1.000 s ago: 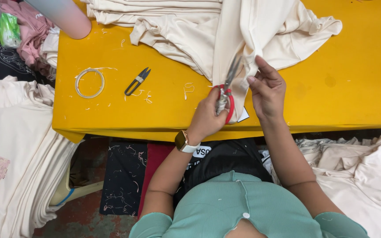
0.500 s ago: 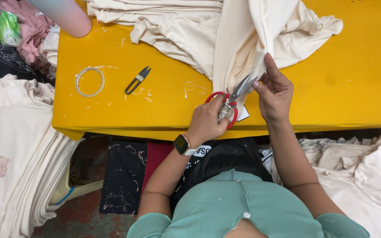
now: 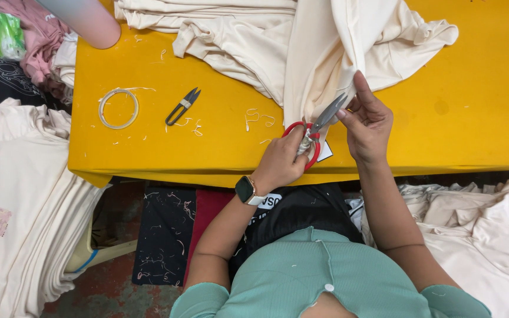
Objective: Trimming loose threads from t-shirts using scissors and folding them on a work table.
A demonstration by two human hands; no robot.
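My left hand [image 3: 279, 162], with a watch on its wrist, grips red-handled scissors [image 3: 312, 134] at the near edge of the yellow table [image 3: 478, 118]. The blades point up and to the right, at the hanging edge of a cream garment [image 3: 331, 53]. My right hand [image 3: 369, 125] pinches that fabric edge right beside the blade tips. A small white tag [image 3: 326, 152] shows just below the scissors.
Black thread snips [image 3: 182, 106] and a white band loop [image 3: 119, 108] lie on the table's left, among thread scraps. Cream garment stacks sit at the left [image 3: 19, 194] and right [image 3: 484, 224]. Another person's arm [image 3: 86, 20] rests at the top left, above pink clothes [image 3: 39, 35].
The scissors have swung from nearly upright to pointing up and right, and their blades have closed in on the fabric edge. My right hand has shifted slightly up along the garment.
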